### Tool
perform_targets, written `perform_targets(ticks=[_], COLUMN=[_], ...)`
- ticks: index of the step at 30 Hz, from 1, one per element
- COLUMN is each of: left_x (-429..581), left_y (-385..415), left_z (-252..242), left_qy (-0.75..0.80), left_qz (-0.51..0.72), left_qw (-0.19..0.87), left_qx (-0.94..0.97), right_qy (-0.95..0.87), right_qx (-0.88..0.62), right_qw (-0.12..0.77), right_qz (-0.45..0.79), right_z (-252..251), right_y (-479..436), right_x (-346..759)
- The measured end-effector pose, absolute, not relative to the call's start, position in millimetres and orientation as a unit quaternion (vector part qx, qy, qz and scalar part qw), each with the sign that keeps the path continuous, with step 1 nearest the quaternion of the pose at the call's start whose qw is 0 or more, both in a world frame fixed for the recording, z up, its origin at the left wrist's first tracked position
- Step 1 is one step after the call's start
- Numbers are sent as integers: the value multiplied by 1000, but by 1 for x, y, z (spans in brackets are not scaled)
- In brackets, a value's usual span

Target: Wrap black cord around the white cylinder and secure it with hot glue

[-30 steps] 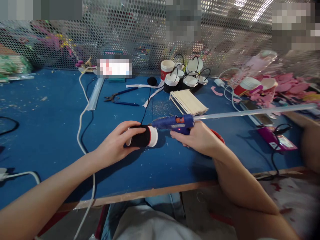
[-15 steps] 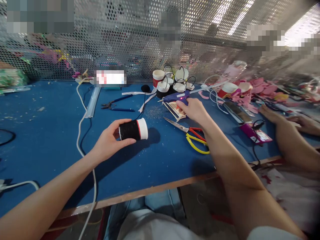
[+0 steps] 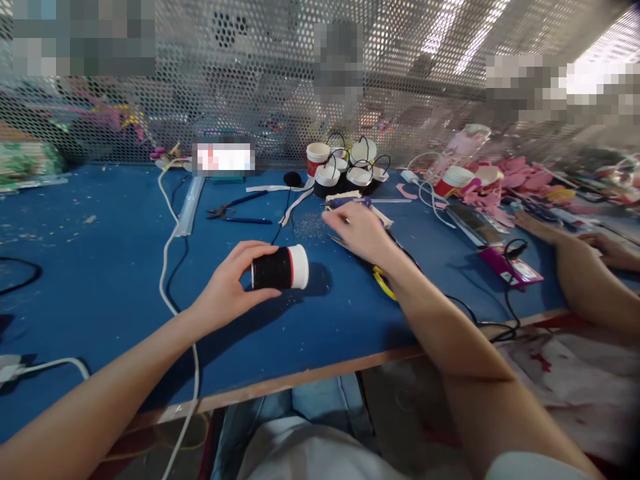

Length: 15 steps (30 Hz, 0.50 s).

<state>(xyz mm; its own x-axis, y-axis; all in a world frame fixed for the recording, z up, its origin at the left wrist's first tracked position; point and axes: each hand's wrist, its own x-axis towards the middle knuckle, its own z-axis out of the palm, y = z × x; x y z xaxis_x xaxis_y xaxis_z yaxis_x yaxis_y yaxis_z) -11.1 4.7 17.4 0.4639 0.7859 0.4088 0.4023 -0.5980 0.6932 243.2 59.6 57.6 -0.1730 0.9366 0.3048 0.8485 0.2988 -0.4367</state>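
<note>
My left hand (image 3: 225,287) is wrapped round a paper cup (image 3: 299,267) lying on its side, its body covered in black with a red line by the white rim end. A purple glue gun (image 3: 367,201) rests on a small light-coloured stand (image 3: 383,217), partly hidden by my right hand (image 3: 357,230). That hand is off the gun, fingers loosely bent with nothing visible in them. Beneath it lie scissors with yellow handles (image 3: 384,283), mostly covered by hand and forearm. A black cord runs from near the cup to a round black piece (image 3: 293,179).
Several cups with black cord handles (image 3: 327,175) stand at the back beside white strips. Pliers (image 3: 225,212) lie left of them. A white cable (image 3: 164,267) crosses the blue table (image 3: 120,267). At right are a phone (image 3: 475,225), pink pieces and another person's arms (image 3: 590,267).
My right hand has set the glue gun down on the stand, let go and moved left and slightly down. The cup in my left hand has shifted a little to the right.
</note>
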Motion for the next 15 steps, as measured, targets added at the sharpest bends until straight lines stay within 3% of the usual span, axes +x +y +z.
perform_targets(ticks=[3,6,11,15], left_x=[-10,-9,-8,-7], left_y=[2,-1,-5,-5], left_z=[18,16,14,17], left_qy=[336,311,292,335], left_qz=[312,275,253,272], left_qw=[196,164,159,226], left_qx=[867,895,909,874], right_qy=[-778,-743,-708,-691], right_qx=[-463,-406,-382,-414], right_qw=[227,216,325,388], right_qz=[358,486,498,447], right_z=[54,46,37,36], right_y=[40,31,27,28], right_x=[212,193,188,197])
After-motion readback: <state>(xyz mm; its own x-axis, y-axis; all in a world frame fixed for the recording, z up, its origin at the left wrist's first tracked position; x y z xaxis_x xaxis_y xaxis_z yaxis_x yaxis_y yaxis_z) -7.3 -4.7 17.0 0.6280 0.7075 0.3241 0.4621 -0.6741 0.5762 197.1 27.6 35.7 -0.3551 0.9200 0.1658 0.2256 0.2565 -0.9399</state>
